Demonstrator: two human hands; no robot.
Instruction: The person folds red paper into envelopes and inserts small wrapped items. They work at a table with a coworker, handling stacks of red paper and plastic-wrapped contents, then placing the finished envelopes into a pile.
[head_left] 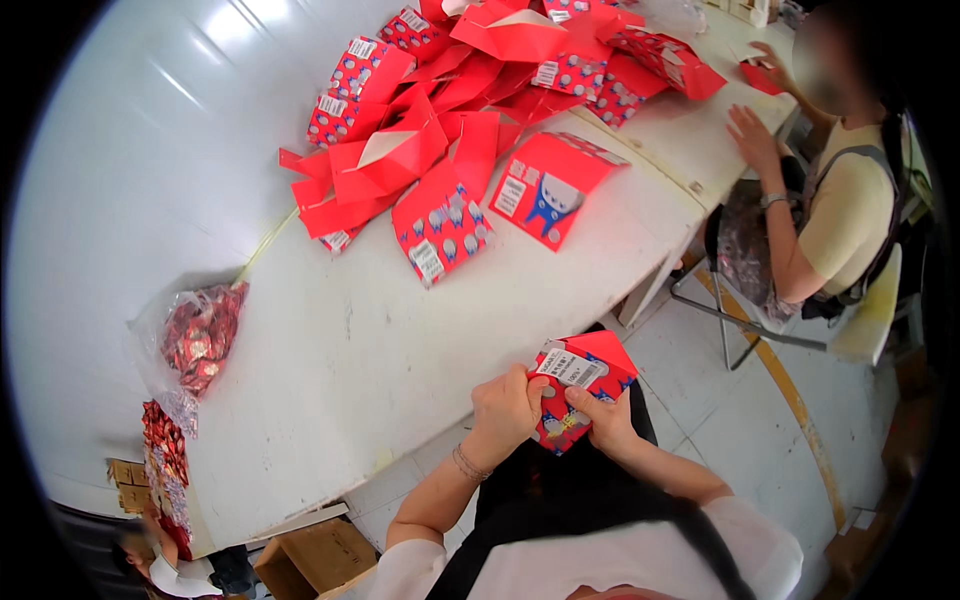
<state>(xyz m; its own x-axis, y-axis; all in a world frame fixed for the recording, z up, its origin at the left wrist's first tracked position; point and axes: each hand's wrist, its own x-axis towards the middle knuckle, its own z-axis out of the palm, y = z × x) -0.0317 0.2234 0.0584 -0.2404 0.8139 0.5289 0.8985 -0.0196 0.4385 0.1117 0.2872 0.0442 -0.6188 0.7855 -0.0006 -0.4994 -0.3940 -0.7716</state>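
Note:
A red patterned paper packet [580,372] with a white barcode label is held in front of my body, beyond the near edge of the table. My left hand [507,405] grips its left side, thumb bent against the front. On the lower right, my right hand [605,420] holds it with the thumb pressed on the face below the label. The fingers behind the packet are hidden. Its red flap sticks up at the upper right. Closest to it on the table lie a packet with a large blue-and-white figure [545,195] and one with small repeated figures [445,228].
A heap of similar red packets [430,140] covers the far part of the white table [330,400]. A clear bag of red wrapped pieces [205,335] sits at left. One person [850,200] sits at right, another [165,560] at lower left. An open cardboard box [320,555] stands below.

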